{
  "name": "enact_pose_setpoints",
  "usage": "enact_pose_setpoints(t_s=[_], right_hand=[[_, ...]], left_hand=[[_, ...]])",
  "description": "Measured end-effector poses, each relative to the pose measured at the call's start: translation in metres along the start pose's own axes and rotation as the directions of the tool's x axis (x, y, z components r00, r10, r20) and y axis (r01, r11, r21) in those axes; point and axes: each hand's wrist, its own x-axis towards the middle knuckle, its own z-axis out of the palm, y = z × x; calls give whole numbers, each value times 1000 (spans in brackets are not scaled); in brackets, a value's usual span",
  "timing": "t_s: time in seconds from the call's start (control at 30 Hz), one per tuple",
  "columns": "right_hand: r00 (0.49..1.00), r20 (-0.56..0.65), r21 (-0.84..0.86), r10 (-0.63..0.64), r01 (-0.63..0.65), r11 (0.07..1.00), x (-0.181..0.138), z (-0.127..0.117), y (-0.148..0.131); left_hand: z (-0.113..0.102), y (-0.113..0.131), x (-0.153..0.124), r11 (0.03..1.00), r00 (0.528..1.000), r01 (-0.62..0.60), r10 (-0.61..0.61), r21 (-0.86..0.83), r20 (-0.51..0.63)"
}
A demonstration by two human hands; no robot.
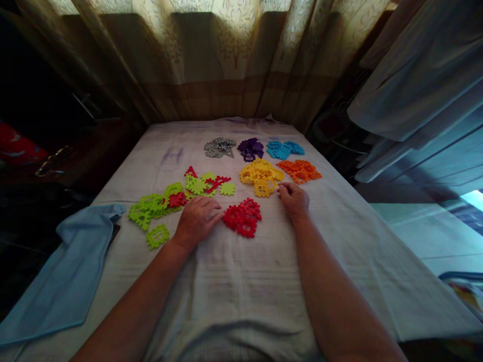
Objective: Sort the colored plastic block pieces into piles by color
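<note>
My left hand (199, 218) lies low over the table, fingers stretched out and somewhat apart. Its fingertips are beside a red toothed building piece (176, 199) among the lime-green pieces (151, 208), and its thumb reaches the edge of the red pile (242, 217). Curled fingers close my right hand (294, 200) next to the yellow pieces (261, 173); whether anything is pinched in it is hidden. More red pieces (218, 183) lie mixed with lime-green ones (197, 186) beyond my left hand. A single lime-green square (157, 236) rests left of my left wrist.
Grey (220, 148), purple (250, 149), blue (285, 149) and orange (300, 171) piles sit farther back on the cloth-covered table (241, 281). A light-blue cloth (71, 271) hangs over the left edge. A patterned curtain (226, 65) stands behind.
</note>
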Motion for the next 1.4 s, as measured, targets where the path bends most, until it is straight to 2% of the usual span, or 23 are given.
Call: enact_pose_setpoints(t_s=[0.07,0.2,0.33,0.6,0.73,0.87,0.97,1.07,1.23,1.4], right_hand=[[1000,0,0,-1,1,1000,0,0,1],[1000,7,-1,-2,2,1000,1,1,2],[1000,4,-10,4,-4,1000,1,2,3],[1000,17,-25,3,-3,1000,0,0,2],[1000,16,-30,11,-11,999,0,0,0],[1000,18,-31,-7,7,999,-1,-1,-1],[1000,19,-34,-10,11,999,-1,-1,-1],[1000,19,-34,-8,9,999,-1,-1,0],[1000,12,-31,-8,8,999,-1,-1,-1],[1000,16,-40,-13,14,999,-1,-1,-3]], left_hand=[[-8,-20,-4,992,996,87,-83,88,-45],[-27,-59,-17,931,964,264,-258,252,-54],[-37,-81,-32,864,930,357,-363,356,-52],[-38,-89,-35,813,877,446,-480,374,-3],[-43,-90,-31,819,879,437,-476,373,15],[-49,-88,-31,818,882,453,-469,353,-46],[-52,-81,-30,828,879,474,-465,300,-105],[-48,-63,-22,880,908,419,-411,222,-87],[-22,-7,2,971,972,230,-233,58,43],[7,46,26,992,987,102,-92,-74,130]])
